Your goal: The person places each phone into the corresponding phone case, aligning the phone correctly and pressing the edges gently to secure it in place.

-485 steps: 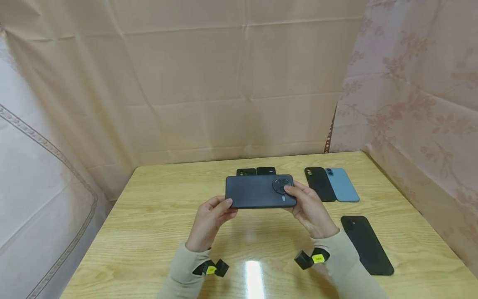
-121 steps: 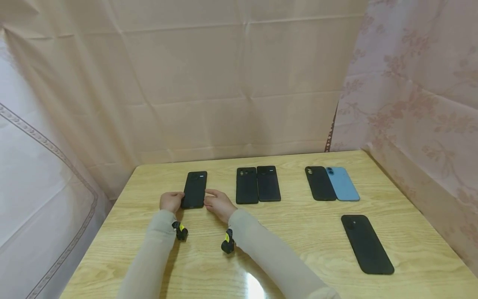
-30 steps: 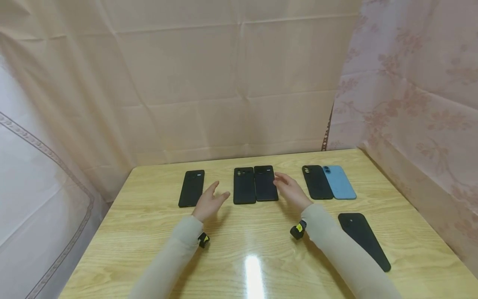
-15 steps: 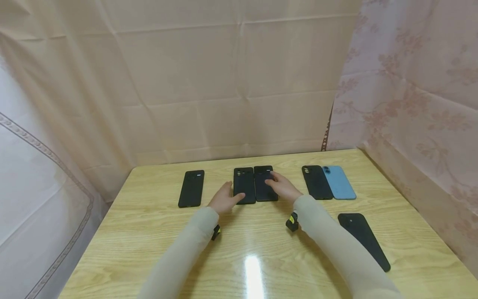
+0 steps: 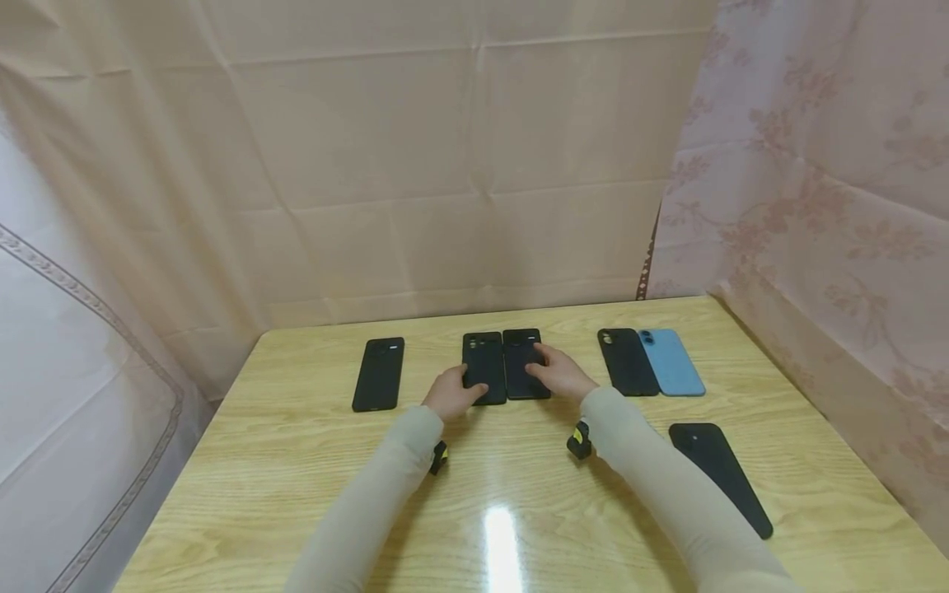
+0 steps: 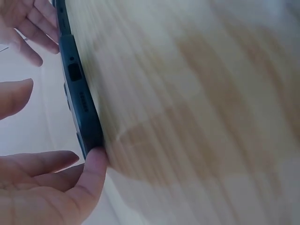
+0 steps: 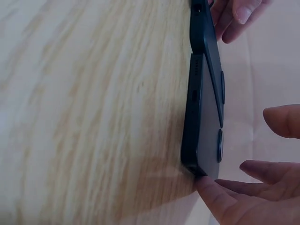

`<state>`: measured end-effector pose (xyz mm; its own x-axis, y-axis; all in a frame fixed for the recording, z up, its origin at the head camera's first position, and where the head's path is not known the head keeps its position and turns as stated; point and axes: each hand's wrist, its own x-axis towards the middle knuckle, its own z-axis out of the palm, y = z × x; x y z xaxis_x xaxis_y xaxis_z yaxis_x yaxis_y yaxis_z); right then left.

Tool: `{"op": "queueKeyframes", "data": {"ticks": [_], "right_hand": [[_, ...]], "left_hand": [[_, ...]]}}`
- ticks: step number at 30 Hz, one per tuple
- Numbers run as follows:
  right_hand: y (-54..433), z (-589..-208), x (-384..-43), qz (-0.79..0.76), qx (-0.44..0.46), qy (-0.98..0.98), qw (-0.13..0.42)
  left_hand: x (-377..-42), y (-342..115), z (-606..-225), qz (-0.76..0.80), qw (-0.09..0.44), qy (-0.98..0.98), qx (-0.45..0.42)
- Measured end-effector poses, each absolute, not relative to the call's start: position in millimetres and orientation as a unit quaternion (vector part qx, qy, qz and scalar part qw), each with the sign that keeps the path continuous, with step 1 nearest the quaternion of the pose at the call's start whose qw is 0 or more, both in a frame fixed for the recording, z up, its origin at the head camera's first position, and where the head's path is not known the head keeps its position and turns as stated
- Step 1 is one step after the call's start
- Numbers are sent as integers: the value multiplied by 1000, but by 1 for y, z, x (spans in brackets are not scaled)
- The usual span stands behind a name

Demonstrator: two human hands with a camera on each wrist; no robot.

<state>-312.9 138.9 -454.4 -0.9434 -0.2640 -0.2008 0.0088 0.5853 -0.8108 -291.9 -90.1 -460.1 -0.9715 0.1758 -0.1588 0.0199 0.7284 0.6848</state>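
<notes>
At mid-table, a black phone case [image 5: 484,372] with camera cutouts lies side by side with a dark phone [image 5: 519,383], back up. My left hand [image 5: 451,394] is at the case's left edge; in the left wrist view a fingertip touches its lower corner, the thumb standing off. On the other side, my right hand [image 5: 562,375] is at the phone's right edge, partly over it in the head view. The right wrist view has a finger [image 7: 213,190] against the phone's lower corner, with the thumb [image 7: 283,121] raised away. Neither hand's fingers close round anything.
A dark cased phone [image 5: 379,375] lies alone on the left of the wooden table [image 5: 296,461]. At right, another black case [image 5: 628,362] lies beside a light blue phone [image 5: 672,362]. Nearer, a black phone [image 5: 722,478] sits partly behind my right sleeve. Curtains hang behind and beside the table.
Earlier both hands held the cased phone up; later it lay at the table's left. The hands then left it, moved to the middle pair and came in to its outer edges.
</notes>
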Motion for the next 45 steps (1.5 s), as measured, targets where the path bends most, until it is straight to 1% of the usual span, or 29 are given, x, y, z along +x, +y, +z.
{"op": "queueKeyframes", "data": {"ticks": [7,17,29,36,45], "right_hand": [[144,-461,-313,-451,-83,878,137],[145,-461,-310,-422,-120,888,138],[142,-462,-293,-378,-157,901,145],[143,-460,-283,-375,-159,900,157],[143,-458,-270,-327,-189,913,151]], "left_hand": [[-290,-91,-462,376,109,919,50],[-281,-94,-457,374,117,918,63],[-265,-100,-455,370,114,918,89],[-256,-104,-455,357,120,922,92],[-248,-108,-454,319,117,935,100]]}}
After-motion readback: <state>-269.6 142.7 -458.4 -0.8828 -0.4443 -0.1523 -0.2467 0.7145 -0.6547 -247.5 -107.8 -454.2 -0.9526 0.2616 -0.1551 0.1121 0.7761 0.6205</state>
